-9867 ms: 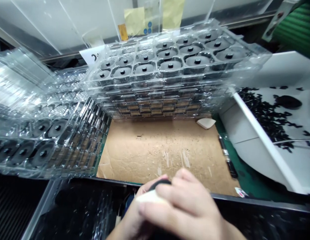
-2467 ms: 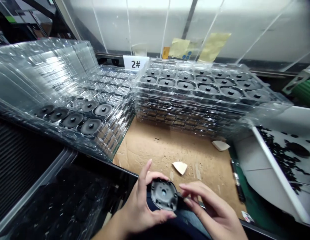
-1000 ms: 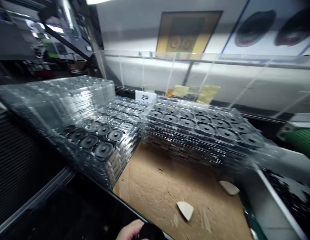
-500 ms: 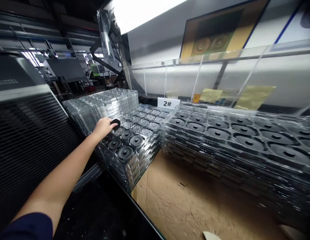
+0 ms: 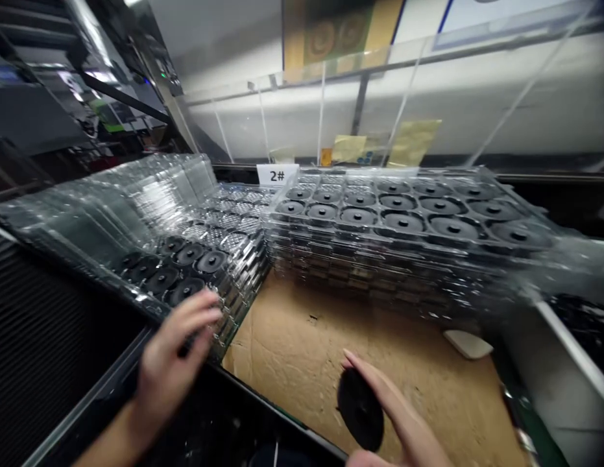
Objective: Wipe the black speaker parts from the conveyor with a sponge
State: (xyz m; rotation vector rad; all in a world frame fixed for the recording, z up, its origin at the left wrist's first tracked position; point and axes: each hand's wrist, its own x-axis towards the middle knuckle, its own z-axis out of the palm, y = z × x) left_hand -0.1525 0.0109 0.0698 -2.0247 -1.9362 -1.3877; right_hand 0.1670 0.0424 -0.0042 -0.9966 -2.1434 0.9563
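My right hand (image 5: 399, 421) holds a round black disc part (image 5: 360, 410) over the brown cardboard sheet (image 5: 302, 344), fingers along its edge. My left hand (image 5: 172, 353) hangs in front of the left stack of clear blister trays (image 5: 150, 220), fingers spread and nothing visible in them. Several black disc parts (image 5: 185, 266) sit in the near pockets of that stack's top tray. A second stack of clear trays (image 5: 403, 240), its top tray full of black discs, stands at the back of the cardboard.
A white "2#" label (image 5: 277, 175) stands behind the trays. A pale wedge-shaped piece (image 5: 468, 344) lies on the cardboard at right. A white bin (image 5: 574, 337) with small black bits is at far right. A dark ribbed unit (image 5: 34, 350) is at left.
My left hand set a black disc into the left tray and has drawn back toward me, empty. My right hand has come into view holding another black disc. The camera tilted back down.
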